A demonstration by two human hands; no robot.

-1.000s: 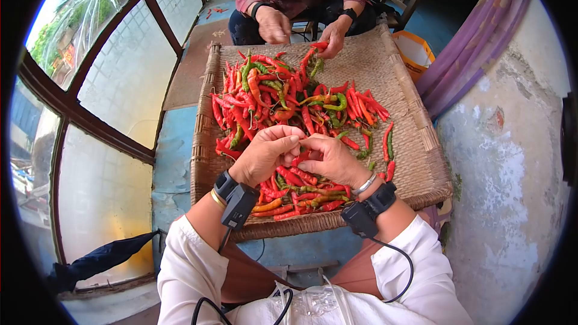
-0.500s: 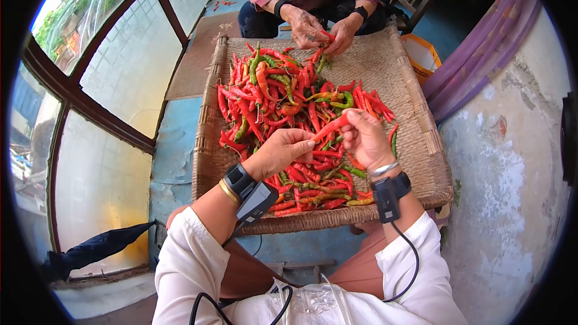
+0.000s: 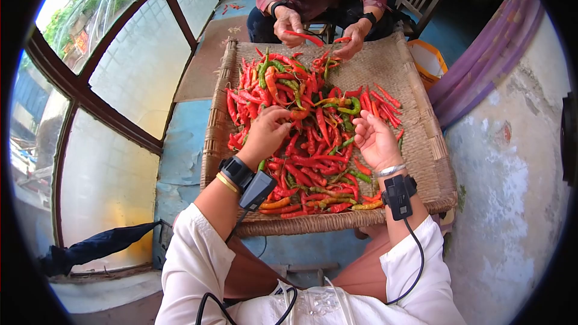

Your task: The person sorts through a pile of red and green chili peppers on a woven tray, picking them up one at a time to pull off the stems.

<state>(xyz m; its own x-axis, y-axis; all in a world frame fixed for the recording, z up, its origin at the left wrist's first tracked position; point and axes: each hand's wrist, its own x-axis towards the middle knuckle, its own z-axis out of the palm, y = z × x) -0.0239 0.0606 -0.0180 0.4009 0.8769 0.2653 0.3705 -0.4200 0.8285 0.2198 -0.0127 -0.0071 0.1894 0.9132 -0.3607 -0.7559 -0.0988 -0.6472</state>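
Note:
A heap of red, orange and green chili peppers [image 3: 307,162] lies on a woven tray [image 3: 415,162] in front of me. My left hand [image 3: 265,135] hovers over the left side of the heap. Its fingers are bent and apart, close to an orange-red chili [image 3: 299,114], with nothing visible in them. On the right, my right hand [image 3: 377,139] is turned palm up beside the heap. Its loosely curled fingers are open and hold nothing I can see. Near its fingertips is a curved green chili [image 3: 351,106].
Across the tray, a person [image 3: 319,0] holds a red chili [image 3: 305,38] in one hand and another red piece in the other. Several red chilies [image 3: 385,105] lie apart at the tray's right. A yellow-rimmed container [image 3: 428,60] and a wall [image 3: 506,162] flank the right side.
The red chili held between my hands is gone from them. My left hand has moved left and up over the heap; my right hand has opened and turned palm up. The other person's hands have separated.

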